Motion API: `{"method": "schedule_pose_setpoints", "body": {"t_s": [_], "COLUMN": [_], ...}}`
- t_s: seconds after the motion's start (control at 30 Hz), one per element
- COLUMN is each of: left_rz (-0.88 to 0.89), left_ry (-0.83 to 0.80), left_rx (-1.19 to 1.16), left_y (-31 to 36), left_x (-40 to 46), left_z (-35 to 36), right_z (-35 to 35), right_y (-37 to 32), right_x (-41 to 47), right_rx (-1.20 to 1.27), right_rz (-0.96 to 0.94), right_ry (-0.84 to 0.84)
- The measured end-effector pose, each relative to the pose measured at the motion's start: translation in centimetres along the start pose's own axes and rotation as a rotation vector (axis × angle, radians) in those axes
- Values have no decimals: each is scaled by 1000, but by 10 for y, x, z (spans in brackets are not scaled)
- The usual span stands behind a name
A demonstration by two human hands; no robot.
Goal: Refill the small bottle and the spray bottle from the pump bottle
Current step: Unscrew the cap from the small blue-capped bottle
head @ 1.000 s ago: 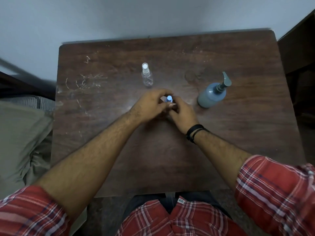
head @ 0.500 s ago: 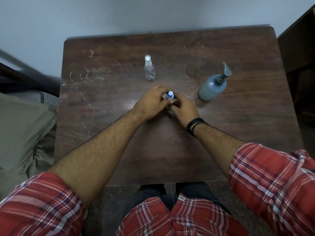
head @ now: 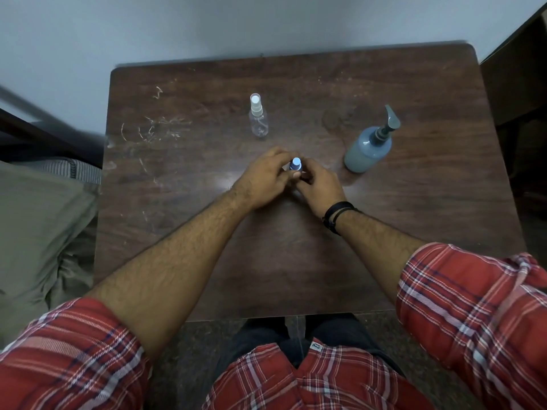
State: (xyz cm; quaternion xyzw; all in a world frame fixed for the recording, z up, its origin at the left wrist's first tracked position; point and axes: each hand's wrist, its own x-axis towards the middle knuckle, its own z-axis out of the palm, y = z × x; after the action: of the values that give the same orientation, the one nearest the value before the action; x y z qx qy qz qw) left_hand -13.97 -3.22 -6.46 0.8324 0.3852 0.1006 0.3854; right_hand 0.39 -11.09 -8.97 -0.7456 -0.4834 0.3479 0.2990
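Gripping the small clear bottle with the blue cap (head: 295, 164) between them, the left hand (head: 263, 180) and right hand (head: 318, 187) curl their fingers (head: 288, 174) tightly round it. A jerky twist could tip it and spill. Beyond the fingers stands a clear spray bottle (head: 258, 118); to their right, a grey-blue pump bottle (head: 368, 147) on the dark wooden bench (head: 414, 217), nothing between

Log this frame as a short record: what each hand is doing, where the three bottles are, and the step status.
left hand: holds the small bottle
right hand: fingers curled at the same bottle, below its blue cap
small bottle: table centre, between both hands, cap on
spray bottle: upright behind the hands, untouched, looks clear
pump bottle: upright to the right, untouched
status: no refilling visible yet
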Motion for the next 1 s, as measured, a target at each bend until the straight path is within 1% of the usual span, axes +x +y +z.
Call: {"method": "schedule_pose_setpoints", "body": {"t_s": [0.17,0.33,0.43,0.5,0.6,0.67,0.83,0.9,0.97,1.0], "left_rz": [34,-63,-167,-221,-134,-91,-204,-191,-139,-126], "left_ry": [82,226,285,273,165,183,271,231,181,181], "left_rx": [34,24,-9,-72,-122,-135,-263,-300,-292,-286], "left_y": [-2,5,11,9,4,-1,-4,0,6,7], "left_x": [-3,-6,-7,-10,-19,-26,-38,-34,-29,-26], "left_z": [2,11,18,21,20,21,20,17,14,13], "right_z": [-2,4,8,8,7,8,8,8,7,7], "right_y": [-2,-3,-4,-4,-3,-2,-1,-1,-2,-1], "right_x": [2,2,-1,-3,-8,-10,-10,-9,-10,-10], "right_rx": [-71,-113,-77,-69,-75,-81,-52,-66,-71,-66], "right_rz": [-18,-17,4,16,-3,-33,-32,-39,-47,-45], "right_ry": [-30,-11,35,32,15,13,21,23,28,29]}}
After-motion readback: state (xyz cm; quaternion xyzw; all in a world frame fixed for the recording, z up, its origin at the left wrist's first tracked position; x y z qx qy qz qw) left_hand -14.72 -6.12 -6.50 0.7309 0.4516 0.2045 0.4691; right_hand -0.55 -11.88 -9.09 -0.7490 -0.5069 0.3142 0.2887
